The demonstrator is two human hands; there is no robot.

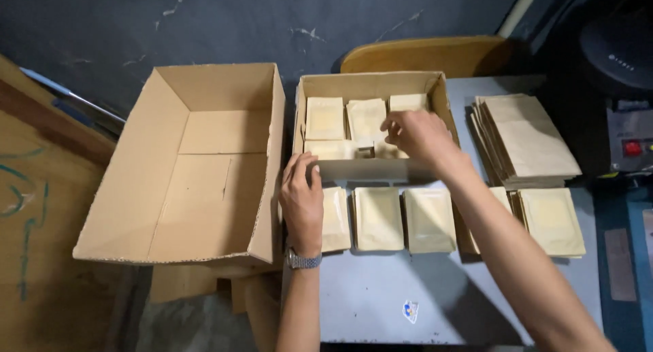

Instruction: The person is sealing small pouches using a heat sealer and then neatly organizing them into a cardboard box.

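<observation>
My left hand (pixel 301 197) rests flat on the leftmost pouch of a row of tan sealed pouches (pixel 378 218) lying on the grey table (pixel 381 291), its fingertips against the front wall of a small cardboard box (pixel 371 168). My right hand (pixel 416 133) reaches into that box, fingers down among the pouches (pixel 325 117) standing inside. I cannot tell whether it grips one. A metal watch (pixel 302 260) is on my left wrist.
A large open cardboard box (pixel 204 161), nothing inside, sits to the left. A stack of flat brown paper bags (pixel 527 138) lies at the right, with another pouch (pixel 551 219) below it. A machine with a red button (pixel 632 148) stands at the far right. A wooden chair back (pixel 425 55) is behind.
</observation>
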